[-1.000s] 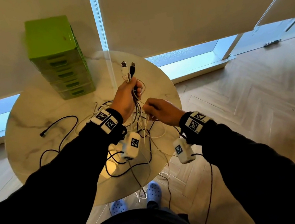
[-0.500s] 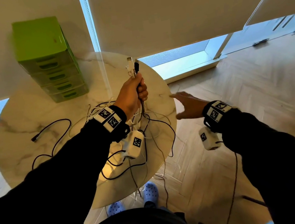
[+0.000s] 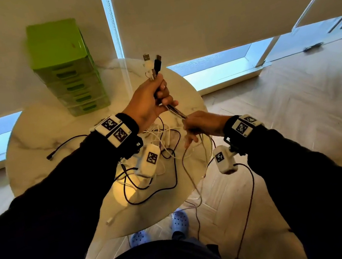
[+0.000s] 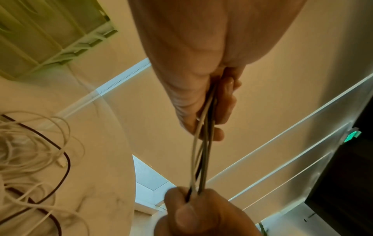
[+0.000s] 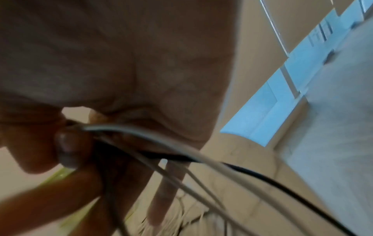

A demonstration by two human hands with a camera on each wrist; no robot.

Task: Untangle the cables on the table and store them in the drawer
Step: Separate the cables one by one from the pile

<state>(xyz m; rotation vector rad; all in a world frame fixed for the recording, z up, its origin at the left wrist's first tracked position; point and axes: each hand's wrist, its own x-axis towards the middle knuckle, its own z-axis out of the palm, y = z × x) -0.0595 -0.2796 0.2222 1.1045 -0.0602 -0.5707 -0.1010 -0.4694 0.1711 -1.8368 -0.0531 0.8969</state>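
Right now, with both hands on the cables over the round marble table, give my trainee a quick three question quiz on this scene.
1. True or false: the left hand grips a bundle of black and white cables with the USB plugs sticking up above the fist.
2. Where does the right hand pinch that bundle?
A. above the plugs
B. just below the left hand
C. down at the floor
3. Fill in: the green plastic drawer unit stands on the round marble table with all its drawers ____.

Key: 1 true; 2 B; 3 closed.
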